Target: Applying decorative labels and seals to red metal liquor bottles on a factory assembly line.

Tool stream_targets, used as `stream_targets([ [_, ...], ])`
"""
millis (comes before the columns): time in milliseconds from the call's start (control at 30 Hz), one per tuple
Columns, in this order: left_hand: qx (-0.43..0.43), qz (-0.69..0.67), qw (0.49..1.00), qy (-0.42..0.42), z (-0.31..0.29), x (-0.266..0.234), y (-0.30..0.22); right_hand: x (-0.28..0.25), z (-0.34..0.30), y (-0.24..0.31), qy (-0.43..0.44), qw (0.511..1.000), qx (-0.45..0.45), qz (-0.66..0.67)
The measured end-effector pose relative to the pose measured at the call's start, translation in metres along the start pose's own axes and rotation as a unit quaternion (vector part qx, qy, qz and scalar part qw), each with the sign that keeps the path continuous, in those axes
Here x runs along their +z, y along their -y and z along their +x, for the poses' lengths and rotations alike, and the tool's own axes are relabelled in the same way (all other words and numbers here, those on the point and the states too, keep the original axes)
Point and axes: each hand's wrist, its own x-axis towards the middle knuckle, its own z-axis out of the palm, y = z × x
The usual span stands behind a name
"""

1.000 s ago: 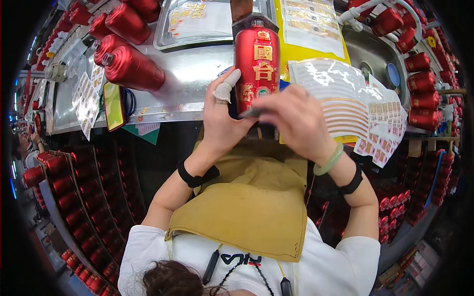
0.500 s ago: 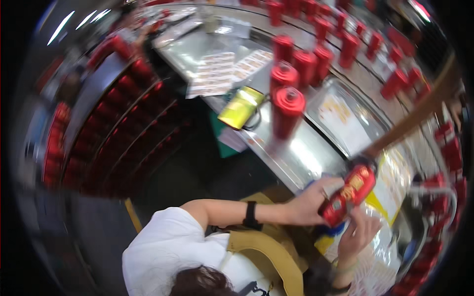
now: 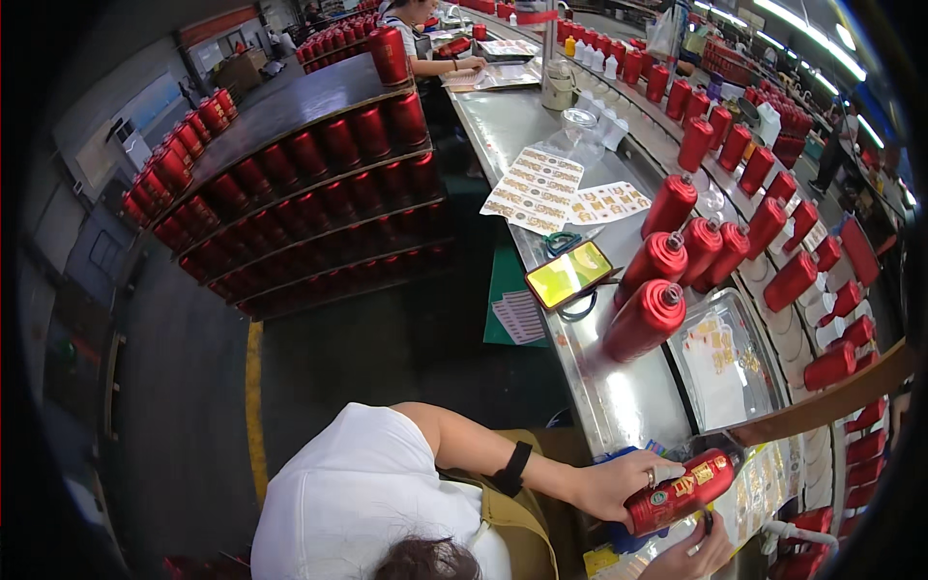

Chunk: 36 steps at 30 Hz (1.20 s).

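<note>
My left hand (image 3: 623, 485) is closed round a red bottle (image 3: 681, 491) with gold decoration, held on its side with its far end tilted up to the right. A ring shows on one finger, and a black band circles the wrist. Just below the bottle is my right hand (image 3: 698, 553), its fingers pinched round a small dark piece (image 3: 709, 523) whose kind I cannot make out. Blue cloth (image 3: 633, 541) lies under the bottle. Several red bottles (image 3: 646, 319) stand upright on the metal bench beyond my hands.
A phone with a yellow screen (image 3: 572, 275) lies by the bench edge, near printed sticker sheets (image 3: 541, 189). A tray (image 3: 727, 362) holds another sheet. Along the right runs a conveyor (image 3: 788, 338) of red bottles. A loaded rack (image 3: 290, 126) stands left; a co-worker (image 3: 425, 58) sits beyond.
The whole view has shifted, so the bench, bottles and rack appear elsewhere and sharper. My left hand still holds the bottle; my right fingers, looser before, now pinch a dark piece beneath it.
</note>
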Motion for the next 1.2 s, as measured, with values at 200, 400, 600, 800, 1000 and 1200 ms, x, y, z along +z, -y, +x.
stream_targets([
  [200, -0.004, -0.022, 1.000, 0.014, -0.006, 0.009, 0.000, -0.010, -0.043, 0.009, 0.120, 0.987, -0.023, 0.108],
  [400, -0.035, -0.022, 0.999, 0.012, 0.003, -0.011, -0.010, 0.007, -0.044, 0.000, 0.129, 0.985, -0.011, 0.112],
  [600, -0.055, 0.063, 0.996, 0.042, 0.012, -0.025, -0.008, 0.025, -0.021, -0.035, 0.002, 0.996, 0.071, 0.050],
  [800, -0.075, 0.035, 0.993, 0.085, 0.013, -0.011, 0.000, 0.002, -0.052, -0.012, 0.062, 0.983, -0.009, 0.174],
  [1000, -0.060, 0.027, 0.993, 0.102, 0.010, -0.015, 0.006, 0.018, -0.063, -0.029, 0.014, 0.989, -0.088, 0.120],
  [1200, -0.085, 0.021, 0.989, 0.120, 0.014, -0.017, 0.003, 0.025, -0.045, -0.047, -0.075, 0.990, 0.098, 0.074],
])
